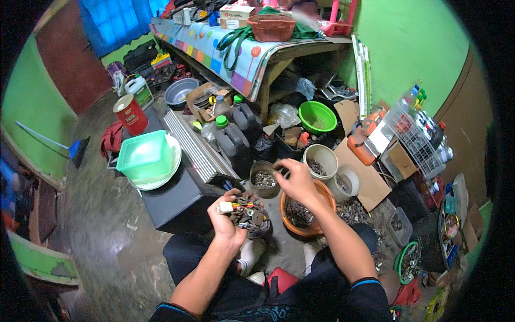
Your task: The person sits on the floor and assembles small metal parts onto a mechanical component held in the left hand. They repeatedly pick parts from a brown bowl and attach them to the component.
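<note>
My left hand (224, 220) is cupped, palm up, around a heap of small rusty metal parts (248, 216), among them washers and bolts. A white plug connector (225, 207) with red and yellow wires lies on top, by my fingers. Part of a dark round container shows under the heap. My right hand (296, 181) hangs over the far rim of an orange basin (333, 197) filled with dark screws and bolts. Its fingers are curled in toward the thumb; whatever they hold is too small to name. Just left of it stands a grey pot (252, 173) holding nuts and washers.
Beyond the basin are a white bucket (333, 158) of metal parts and another pale bucket (354, 181). Dark jerrycans (234, 142) stand ahead. At left a green plastic tub (142, 154) sits on a black box (171, 201). Loose hardware (351, 212) lies right of the basin.
</note>
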Available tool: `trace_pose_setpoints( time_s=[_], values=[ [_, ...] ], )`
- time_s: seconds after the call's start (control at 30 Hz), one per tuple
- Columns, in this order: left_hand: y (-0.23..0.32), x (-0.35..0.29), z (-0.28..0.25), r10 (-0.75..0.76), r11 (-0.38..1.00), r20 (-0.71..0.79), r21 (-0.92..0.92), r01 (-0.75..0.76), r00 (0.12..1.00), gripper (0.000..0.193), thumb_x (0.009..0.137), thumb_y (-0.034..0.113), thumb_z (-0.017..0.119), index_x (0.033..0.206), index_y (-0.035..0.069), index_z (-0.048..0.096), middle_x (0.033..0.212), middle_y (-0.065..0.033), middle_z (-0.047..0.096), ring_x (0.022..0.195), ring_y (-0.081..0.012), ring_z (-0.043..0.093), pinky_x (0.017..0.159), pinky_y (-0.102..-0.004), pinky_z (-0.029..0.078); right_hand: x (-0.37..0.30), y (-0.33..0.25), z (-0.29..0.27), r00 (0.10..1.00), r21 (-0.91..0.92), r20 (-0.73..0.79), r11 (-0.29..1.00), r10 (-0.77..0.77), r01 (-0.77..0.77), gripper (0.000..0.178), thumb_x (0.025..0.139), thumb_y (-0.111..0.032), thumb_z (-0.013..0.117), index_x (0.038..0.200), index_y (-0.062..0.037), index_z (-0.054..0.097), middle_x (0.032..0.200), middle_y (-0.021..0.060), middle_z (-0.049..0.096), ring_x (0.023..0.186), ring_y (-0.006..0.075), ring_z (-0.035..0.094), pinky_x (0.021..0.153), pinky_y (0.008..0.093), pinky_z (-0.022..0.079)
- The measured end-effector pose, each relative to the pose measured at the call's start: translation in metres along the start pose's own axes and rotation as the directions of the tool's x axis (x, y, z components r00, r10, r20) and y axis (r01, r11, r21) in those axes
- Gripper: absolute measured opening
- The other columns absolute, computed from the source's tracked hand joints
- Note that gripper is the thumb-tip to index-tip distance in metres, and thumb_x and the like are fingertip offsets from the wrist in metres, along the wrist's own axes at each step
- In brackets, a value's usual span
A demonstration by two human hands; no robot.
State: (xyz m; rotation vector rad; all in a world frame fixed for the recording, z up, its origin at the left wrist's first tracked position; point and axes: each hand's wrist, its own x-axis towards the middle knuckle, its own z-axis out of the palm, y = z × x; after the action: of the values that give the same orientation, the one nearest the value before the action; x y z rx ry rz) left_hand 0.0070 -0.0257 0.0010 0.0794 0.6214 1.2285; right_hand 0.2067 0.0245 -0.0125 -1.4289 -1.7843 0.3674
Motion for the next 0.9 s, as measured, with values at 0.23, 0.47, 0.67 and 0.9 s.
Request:
trace_pose_setpoints(
  time_s=[0.23,0.47,0.67,0.9],
  values=[
    [-0.011,-0.005,0.001,-0.073,0.996,-0.012,0.041,0.073,0.997,0.025,0.074,0.016,0.052,0.096,0.005,0.055,0.084,-0.0134,0.061,0.079,-0.0284,0.062,0.074,-0.0431,0.052,-0.038,-0.079,-0.032,0.944,0.197,-0.056,0.924,-0.325,0.329,0.021,0.072,-0.005,0.072,0.092,-0.0006,0.067,0.088,0.0136,0.067,0.082,0.0282,0.065,0.073,0.0342,0.051],
    [-0.022,-0.01,0.006,-0.099,0.984,-0.039,0.148,0.104,0.994,0.023,0.076,0.019,0.053,0.093,0.006,0.059,0.082,-0.0062,0.06,0.076,-0.0195,0.059,0.069,-0.0327,0.049,-0.048,-0.089,-0.035,0.914,0.229,0.136,0.91,-0.382,0.346,0.03,0.07,-0.006,0.072,0.099,-0.0025,0.068,0.092,0.0122,0.064,0.085,0.0279,0.061,0.076,0.0355,0.049],
    [-0.027,-0.001,-0.007,-0.143,0.98,-0.013,0.136,0.143,0.99,0.019,0.077,0.018,0.051,0.089,0.006,0.06,0.083,-0.0071,0.061,0.075,-0.0202,0.058,0.069,-0.0335,0.049,-0.048,-0.079,-0.03,0.907,0.232,0.146,0.905,-0.395,0.357,0.023,0.071,-0.007,0.073,0.092,-0.0013,0.067,0.087,0.0119,0.064,0.081,0.028,0.062,0.072,0.0349,0.049],
    [-0.022,-0.002,-0.004,-0.153,0.988,0.057,0.04,0.151,0.987,0.027,0.076,0.017,0.05,0.099,0.003,0.052,0.091,-0.0187,0.063,0.085,-0.0339,0.063,0.078,-0.0483,0.053,-0.029,-0.072,-0.041,0.997,0.304,-0.073,0.952,0.037,-0.013,0.018,0.075,-0.01,0.073,0.088,0.001,0.066,0.08,0.0133,0.067,0.068,0.0244,0.065,0.064,0.0308,0.05]
  ],
)
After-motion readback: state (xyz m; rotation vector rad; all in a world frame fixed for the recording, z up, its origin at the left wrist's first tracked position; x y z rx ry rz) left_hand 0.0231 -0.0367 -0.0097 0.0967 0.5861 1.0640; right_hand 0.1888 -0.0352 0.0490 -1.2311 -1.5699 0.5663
